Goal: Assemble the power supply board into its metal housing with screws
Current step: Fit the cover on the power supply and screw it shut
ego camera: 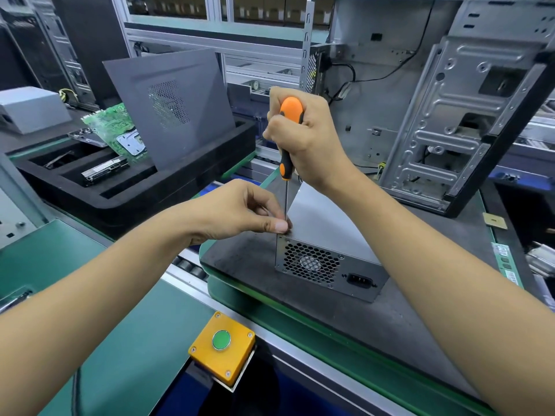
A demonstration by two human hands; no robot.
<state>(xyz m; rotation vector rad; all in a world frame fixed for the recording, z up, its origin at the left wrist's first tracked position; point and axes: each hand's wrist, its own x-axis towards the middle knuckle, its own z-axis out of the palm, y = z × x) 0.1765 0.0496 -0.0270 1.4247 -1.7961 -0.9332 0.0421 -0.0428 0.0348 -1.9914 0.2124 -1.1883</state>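
A grey metal power supply housing (327, 232) with a honeycomb fan grille and a power socket on its near face sits on a dark pallet (390, 313). My right hand (303, 130) grips the orange-and-black handle of a screwdriver (288, 136), held upright with its tip at the housing's top left corner. My left hand (240, 211) pinches thumb and forefinger around the shaft's tip there; whether a screw sits under the fingers cannot be seen. The board inside is hidden.
An open computer case (444, 121) stands behind on the right. A black foam tray (135, 187) to the left holds a grey side panel (177, 106), a green circuit board (117, 127) and a drive. A yellow box with a green button (222, 346) sits at the near edge.
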